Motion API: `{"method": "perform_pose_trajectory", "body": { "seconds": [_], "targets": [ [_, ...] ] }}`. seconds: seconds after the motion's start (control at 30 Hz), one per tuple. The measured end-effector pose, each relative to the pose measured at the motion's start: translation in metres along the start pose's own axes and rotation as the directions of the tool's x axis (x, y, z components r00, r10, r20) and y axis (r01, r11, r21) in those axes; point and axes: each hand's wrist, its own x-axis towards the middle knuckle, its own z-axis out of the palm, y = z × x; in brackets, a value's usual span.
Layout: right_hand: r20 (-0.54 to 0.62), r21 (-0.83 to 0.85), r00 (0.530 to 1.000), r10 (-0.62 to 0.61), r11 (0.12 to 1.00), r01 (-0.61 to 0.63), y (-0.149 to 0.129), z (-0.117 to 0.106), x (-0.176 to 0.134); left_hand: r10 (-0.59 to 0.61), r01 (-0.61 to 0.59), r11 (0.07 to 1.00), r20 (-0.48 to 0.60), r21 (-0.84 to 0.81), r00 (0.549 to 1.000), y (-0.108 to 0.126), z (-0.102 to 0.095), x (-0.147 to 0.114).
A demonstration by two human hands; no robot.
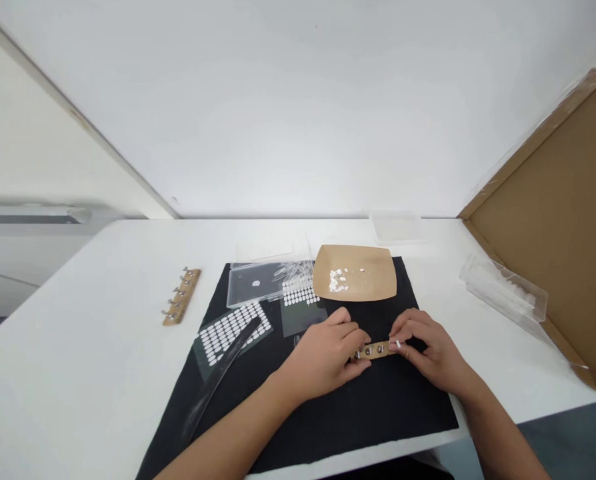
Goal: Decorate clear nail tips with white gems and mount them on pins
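Across the black mat, my left hand grips the left end of a small wooden hook strip with several shiny metal hooks. My right hand is closed at the strip's right end, and a small white sticker shows at its thumb and fingertips. Whether the right fingers also pinch the strip is hard to see. Beyond the hands lies a shallow brown paper tray holding small white scraps. Sheets of white oval stickers lie left of my left hand.
A similar hook strip rests on the white table at left. A dark curved strip crosses the black mat. Clear plastic boxes stand behind and at right. A cardboard panel borders the right side.
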Motion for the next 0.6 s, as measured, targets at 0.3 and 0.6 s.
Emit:
{"method": "perform_pose_trajectory", "body": {
  "seconds": [0.3, 0.6],
  "targets": [
    [-0.073, 0.169, 0.99, 0.119, 0.98, -0.105, -0.01, 0.001, 0.002, 0.04, -0.049, 0.997, -0.151, -0.058, 0.988, 0.0, -0.007, 0.002],
    [0.284, 0.047, 0.957, 0.056, 0.996, -0.073, -0.048, -0.017, 0.059, 0.14, -0.225, 0.965, -0.45, -0.139, 0.882, 0.01, -0.022, 0.004]
  ]
}}
